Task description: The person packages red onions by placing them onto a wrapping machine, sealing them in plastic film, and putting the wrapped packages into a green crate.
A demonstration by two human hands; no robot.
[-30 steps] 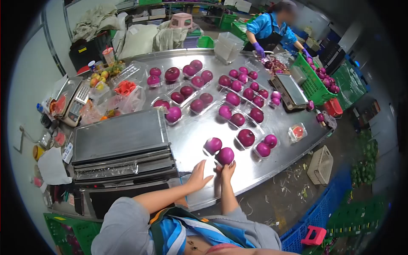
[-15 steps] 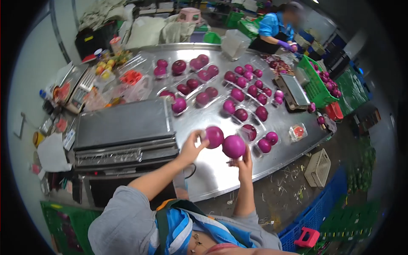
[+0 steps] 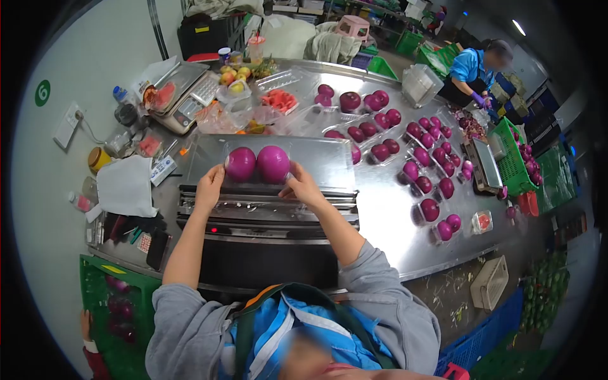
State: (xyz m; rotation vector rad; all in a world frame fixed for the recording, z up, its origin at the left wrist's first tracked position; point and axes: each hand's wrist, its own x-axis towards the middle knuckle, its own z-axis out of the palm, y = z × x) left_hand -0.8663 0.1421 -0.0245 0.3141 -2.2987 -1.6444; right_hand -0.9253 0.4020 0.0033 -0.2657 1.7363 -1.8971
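Two round purple onions sit side by side in a clear tray (image 3: 256,180), held at its two ends by the left hand (image 3: 211,188) and the right hand (image 3: 303,185). The left onion (image 3: 240,164) is a deep reddish purple; the right onion (image 3: 273,164) is a brighter magenta. Both look whole, smooth and glossy, about equal in size, and nearly touching, with a narrow gap between them. The tray is see-through, so its edges are faint. It is level, its long side running left to right, over the flat grey plate (image 3: 316,158) of a machine; whether it rests there or hangs just above cannot be told.
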